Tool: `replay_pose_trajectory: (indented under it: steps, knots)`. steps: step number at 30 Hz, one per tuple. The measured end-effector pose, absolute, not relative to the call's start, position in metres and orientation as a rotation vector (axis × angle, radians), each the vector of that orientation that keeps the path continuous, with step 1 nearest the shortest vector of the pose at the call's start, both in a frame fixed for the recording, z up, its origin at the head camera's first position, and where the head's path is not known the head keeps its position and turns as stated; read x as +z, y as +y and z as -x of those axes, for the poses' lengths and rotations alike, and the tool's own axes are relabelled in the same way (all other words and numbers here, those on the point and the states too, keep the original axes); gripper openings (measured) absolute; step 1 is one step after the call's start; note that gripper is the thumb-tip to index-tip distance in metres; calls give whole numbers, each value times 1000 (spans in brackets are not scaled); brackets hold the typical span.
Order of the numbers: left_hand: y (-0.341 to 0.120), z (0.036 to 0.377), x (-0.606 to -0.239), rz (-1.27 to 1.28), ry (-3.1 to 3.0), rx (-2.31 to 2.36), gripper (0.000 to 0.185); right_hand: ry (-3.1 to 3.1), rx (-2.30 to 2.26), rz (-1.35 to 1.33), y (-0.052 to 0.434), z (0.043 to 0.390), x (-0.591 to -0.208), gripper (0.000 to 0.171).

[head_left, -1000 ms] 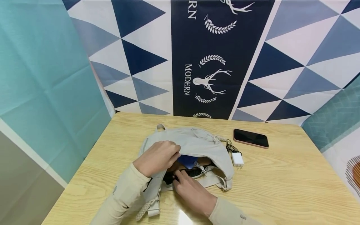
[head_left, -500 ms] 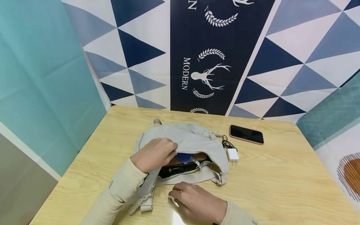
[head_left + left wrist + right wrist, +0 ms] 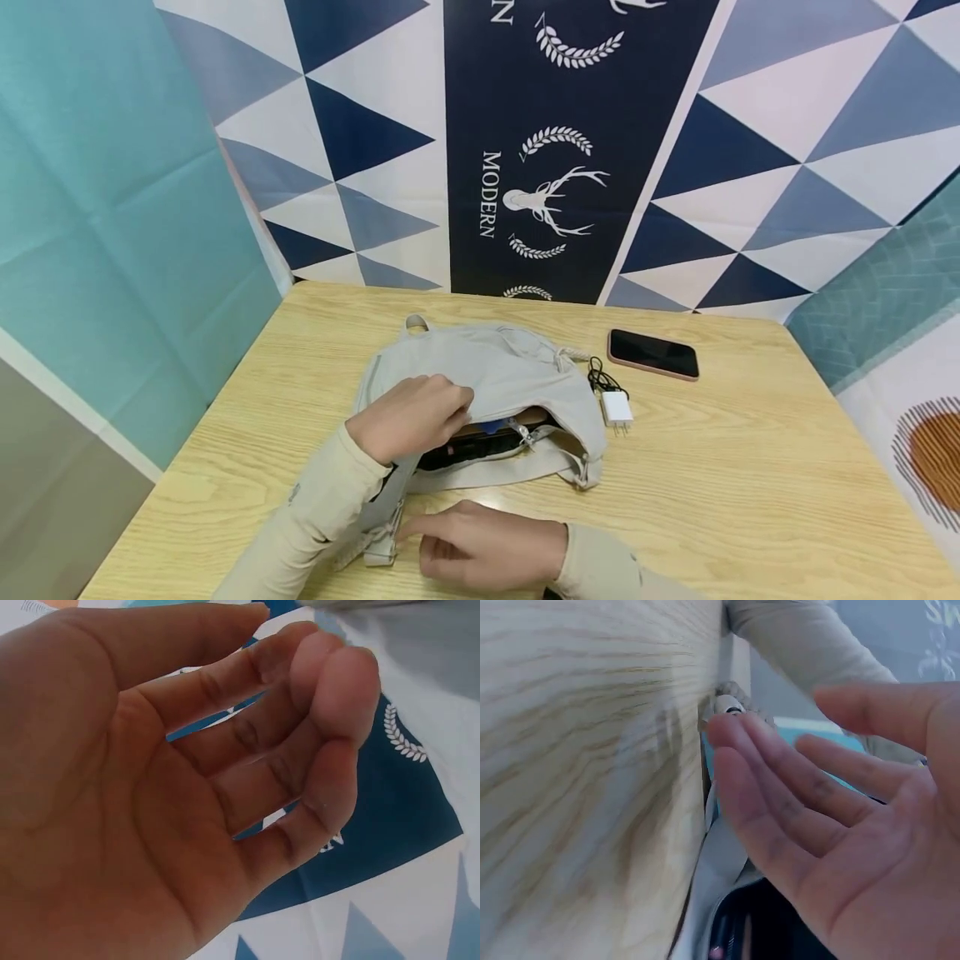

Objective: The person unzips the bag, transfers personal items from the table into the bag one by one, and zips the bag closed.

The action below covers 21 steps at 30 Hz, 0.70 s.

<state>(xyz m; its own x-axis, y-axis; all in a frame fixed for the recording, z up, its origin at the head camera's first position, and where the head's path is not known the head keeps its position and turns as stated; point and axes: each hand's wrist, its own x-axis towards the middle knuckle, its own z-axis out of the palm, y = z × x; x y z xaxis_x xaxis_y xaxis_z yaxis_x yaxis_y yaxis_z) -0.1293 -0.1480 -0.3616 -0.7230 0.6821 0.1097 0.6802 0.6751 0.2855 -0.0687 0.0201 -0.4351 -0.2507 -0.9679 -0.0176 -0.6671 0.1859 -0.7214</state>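
The beige sling bag (image 3: pixel 487 392) lies flat mid-surface, its long axis running left to right, its zipped mouth facing the person; the left hand (image 3: pixel 408 417) pinches the mouth's upper lip, lifting it; the right hand (image 3: pixel 480 546), fingers relaxed and holding nothing, sits nearer the bag's strap end (image 3: pixel 378 546), fingertips pointing left toward it.

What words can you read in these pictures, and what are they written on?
"MODERN": white letters running sideways on the dark blue banner, beside a white deer head.
A second word at the banner's top edge is cut off; it cannot be read whole.
The phone, the white charger and the beige bag show no readable writing.
Both wrist views show no readable writing.
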Motion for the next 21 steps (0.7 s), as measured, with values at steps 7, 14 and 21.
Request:
replay_pose_trajectory:
  steps: [7, 14, 21]
  knots:
    - [-158, 122, -352, -1139, 2938, 543, 33, 2133, -642, 1652, -6, 71, -439, 40]
    - [-180, 106, -360, -1014, 2929, 538, 31, 2179, -580, 1687, -19, 74, -446, 20]
    - [-220, 89, -401, -796, 2817, 716, 29, 2238, -680, 1660, -18, 79, -444, 8]
